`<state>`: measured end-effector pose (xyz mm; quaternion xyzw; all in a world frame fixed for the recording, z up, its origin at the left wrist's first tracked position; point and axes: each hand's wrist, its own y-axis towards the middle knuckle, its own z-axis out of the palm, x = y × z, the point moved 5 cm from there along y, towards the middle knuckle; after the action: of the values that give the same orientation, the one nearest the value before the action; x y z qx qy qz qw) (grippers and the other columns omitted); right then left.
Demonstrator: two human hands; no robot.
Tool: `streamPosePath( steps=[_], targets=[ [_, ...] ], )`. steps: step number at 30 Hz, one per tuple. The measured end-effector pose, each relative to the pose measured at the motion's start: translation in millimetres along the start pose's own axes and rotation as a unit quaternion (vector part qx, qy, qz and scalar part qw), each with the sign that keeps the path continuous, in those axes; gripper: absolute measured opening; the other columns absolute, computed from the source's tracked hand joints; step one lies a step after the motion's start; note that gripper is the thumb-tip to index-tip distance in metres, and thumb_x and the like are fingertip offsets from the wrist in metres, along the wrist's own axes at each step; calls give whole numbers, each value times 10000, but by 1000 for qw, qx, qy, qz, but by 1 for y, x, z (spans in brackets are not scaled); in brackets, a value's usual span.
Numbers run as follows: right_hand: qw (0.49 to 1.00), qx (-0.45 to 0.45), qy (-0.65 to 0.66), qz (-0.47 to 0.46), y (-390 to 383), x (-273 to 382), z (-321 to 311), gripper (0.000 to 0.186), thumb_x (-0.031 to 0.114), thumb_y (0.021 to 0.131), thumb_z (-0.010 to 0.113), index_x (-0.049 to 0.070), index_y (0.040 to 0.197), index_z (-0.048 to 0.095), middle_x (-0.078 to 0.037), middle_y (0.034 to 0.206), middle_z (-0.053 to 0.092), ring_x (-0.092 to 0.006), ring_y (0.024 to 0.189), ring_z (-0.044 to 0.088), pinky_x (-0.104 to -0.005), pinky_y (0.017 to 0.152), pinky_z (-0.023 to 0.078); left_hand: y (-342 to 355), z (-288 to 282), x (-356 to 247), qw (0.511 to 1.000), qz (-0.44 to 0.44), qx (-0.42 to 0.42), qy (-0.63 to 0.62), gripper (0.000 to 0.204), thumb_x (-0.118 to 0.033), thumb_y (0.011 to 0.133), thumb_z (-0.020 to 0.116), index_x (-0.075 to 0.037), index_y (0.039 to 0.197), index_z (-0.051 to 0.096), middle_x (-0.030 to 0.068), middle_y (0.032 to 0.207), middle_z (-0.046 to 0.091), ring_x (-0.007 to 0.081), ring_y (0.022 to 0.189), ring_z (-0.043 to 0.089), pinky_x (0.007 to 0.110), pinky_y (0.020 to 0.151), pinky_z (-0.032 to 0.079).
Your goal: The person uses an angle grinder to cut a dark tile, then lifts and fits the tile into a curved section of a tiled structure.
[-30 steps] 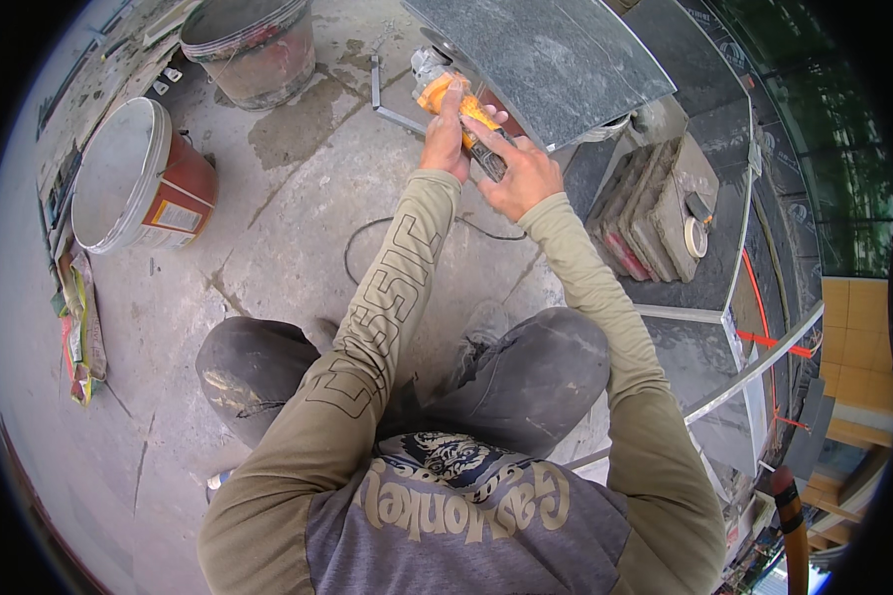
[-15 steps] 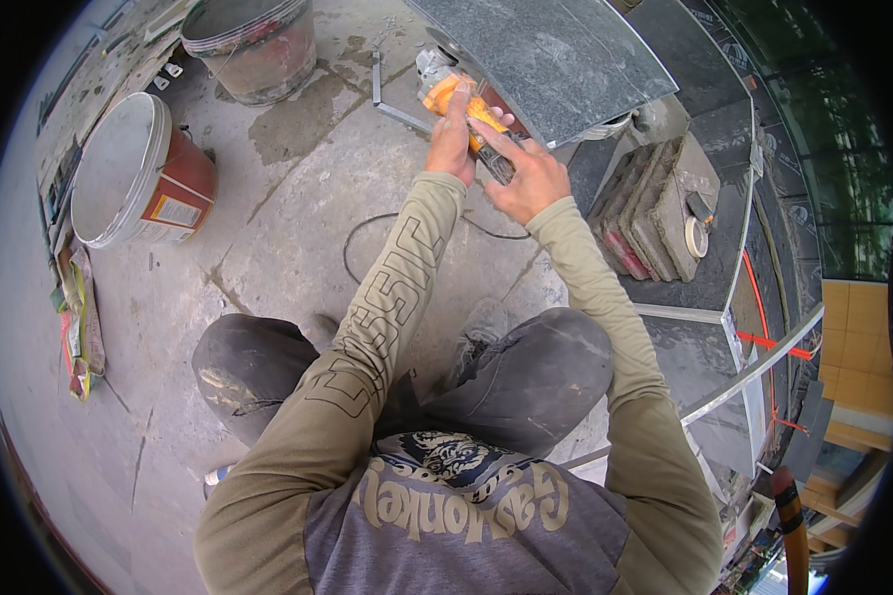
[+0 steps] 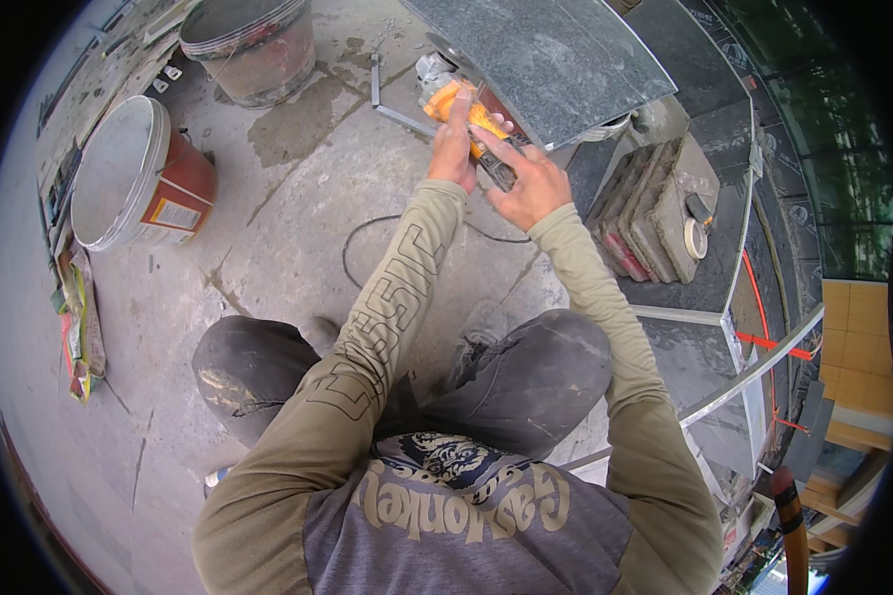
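Both hands are wrapped round an orange angle grinder (image 3: 447, 100) with a silver head and a dark rear end. My left hand (image 3: 451, 149) grips the body from the left, thumb laid along the top. Farther back, my right hand (image 3: 531, 183) holds the grinder near its dark rear end. The disc at the head sits at the left edge of a large grey stone slab (image 3: 566, 64); whether it touches the slab I cannot tell. A thin black cord (image 3: 355, 241) loops over the floor below my hands.
Two buckets stand to the left: a white-rimmed red one (image 3: 184, 183) and a dirty one (image 3: 263, 64) farther off. A metal try square (image 3: 399, 111) lies left of the grinder. Stacked grey blocks (image 3: 655, 203) on the right carry a tape roll (image 3: 696, 238). A long metal bar (image 3: 739, 382) slants nearby.
The grinder and both hands have shifted very slightly, and more of its disc now shows beside the slab edge. The grip of both hands stays the same.
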<state>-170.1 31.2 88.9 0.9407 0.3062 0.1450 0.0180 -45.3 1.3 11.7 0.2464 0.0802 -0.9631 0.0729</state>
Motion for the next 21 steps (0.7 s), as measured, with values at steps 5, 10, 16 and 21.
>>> streamPosePath(
  steps=[5, 10, 16, 21],
  targets=[
    [1000, 8, 3, 5, 5, 4, 1, 849, 220, 748, 726, 490, 1519, 495, -206, 1158, 670, -411, 1050, 691, -494, 922, 577, 6, -5, -4, 1000, -6, 1, 5, 545, -525, 1067, 536, -51, 1331, 487, 136, 1041, 669, 302, 999, 718, 444, 894, 596],
    [1000, 12, 0, 4, 10, 6, 0, 855, 226, 751, 726, 495, 1526, 483, -198, 1093, 662, -410, 1015, 694, -501, 901, 580, 11, -7, -5, 1000, -2, -2, -5, 539, -520, 1068, 537, -56, 1336, 479, 150, 1051, 667, 309, 1007, 718, 449, 892, 599],
    [1000, 16, -1, 11, 13, 10, -1, 869, 223, 742, 733, 500, 1526, 479, -207, 1083, 664, -420, 1006, 698, -509, 898, 582, 14, -8, -6, 1000, 0, 0, -5, 531, -513, 1068, 543, -54, 1326, 478, 162, 1053, 666, 317, 1009, 721, 452, 874, 611],
    [1000, 12, -8, 8, 16, 10, 1, 877, 215, 746, 724, 501, 1533, 466, -227, 1102, 668, -429, 1011, 701, -517, 894, 583, 17, -9, -8, 1000, -6, -8, -12, 527, -514, 1064, 550, -56, 1317, 491, 162, 1043, 667, 322, 981, 725, 463, 859, 617]
  ],
)
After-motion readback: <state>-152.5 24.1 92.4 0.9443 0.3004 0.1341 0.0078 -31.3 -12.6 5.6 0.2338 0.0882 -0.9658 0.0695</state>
